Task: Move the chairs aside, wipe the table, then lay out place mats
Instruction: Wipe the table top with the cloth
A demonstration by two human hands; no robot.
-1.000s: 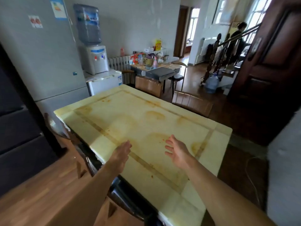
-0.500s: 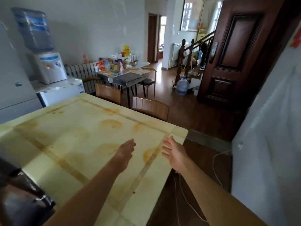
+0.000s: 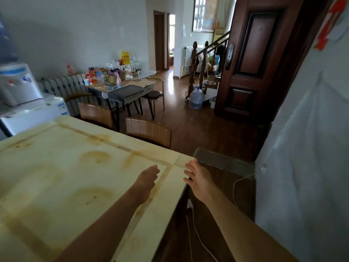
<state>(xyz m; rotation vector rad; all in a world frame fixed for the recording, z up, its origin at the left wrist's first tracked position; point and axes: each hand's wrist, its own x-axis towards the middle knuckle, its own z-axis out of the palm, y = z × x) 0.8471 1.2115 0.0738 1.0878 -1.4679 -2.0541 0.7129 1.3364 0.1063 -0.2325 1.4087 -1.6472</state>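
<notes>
A pale yellow stone table (image 3: 56, 176) with brown stains and an inlaid border fills the lower left. Two wooden chairs stand tucked at its far edge: the left chair (image 3: 95, 115) and the right chair (image 3: 149, 132), only their backs showing. My left hand (image 3: 146, 178) hovers flat over the table near its right corner, fingers loosely together, holding nothing. My right hand (image 3: 198, 178) reaches past the table's right edge with fingers spread, empty. No cloth or place mats are in view.
A white wall (image 3: 306, 157) rises close on the right, with a white cable (image 3: 196, 233) on the dark floor below. A water dispenser (image 3: 17, 84) stands at left. Beyond are a cluttered small table (image 3: 122, 89), a water jug (image 3: 196, 98) and a dark door (image 3: 251, 59).
My view has swung right along the table toward its right corner. Both hands stay stretched out and empty, the right one now past the table's edge.
</notes>
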